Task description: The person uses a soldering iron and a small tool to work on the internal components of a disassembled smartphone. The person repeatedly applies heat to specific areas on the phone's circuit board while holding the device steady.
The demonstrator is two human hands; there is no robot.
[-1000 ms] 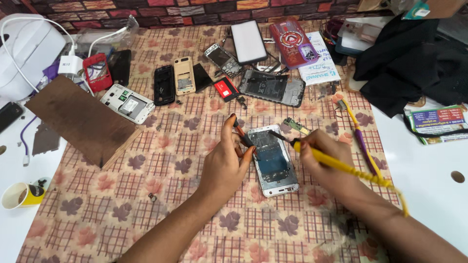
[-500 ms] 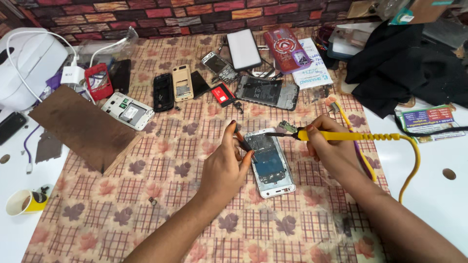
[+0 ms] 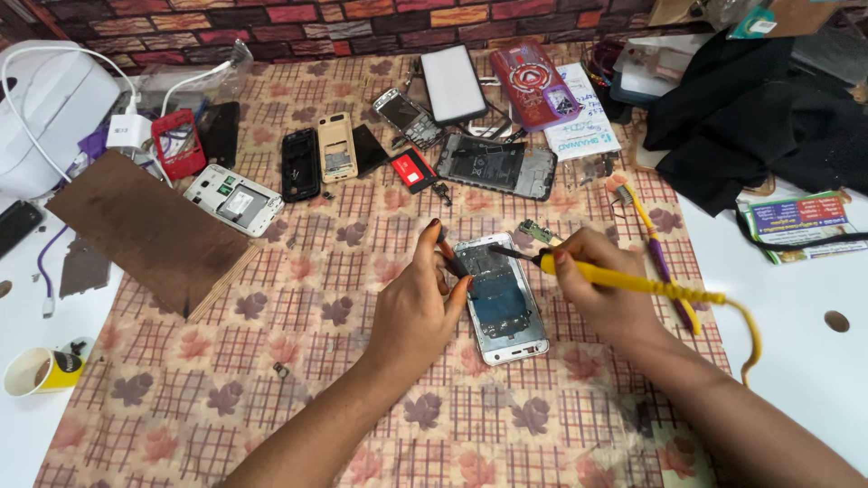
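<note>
A checked cloth [image 3: 271, 361] with leaf prints covers the worktop [image 3: 814, 361]. On it, well left of the opened phone [image 3: 502, 294], lies a brown wooden board [image 3: 145, 230]. Far behind and to the right of the phone sits a heap of black fabric [image 3: 750, 126]. Behind the phone lie several phone bodies and parts, among them a dark bare frame [image 3: 497, 167] and a white handset shell [image 3: 233, 199]. The opened phone lies face up, between both hands. The left hand [image 3: 416, 307] rests at the phone's left edge, fingers pinched around a small dark tool at its upper corner. The right hand [image 3: 601, 289] is closed on a yellow-handled soldering iron [image 3: 633, 282], tip over the phone's top.
</note>
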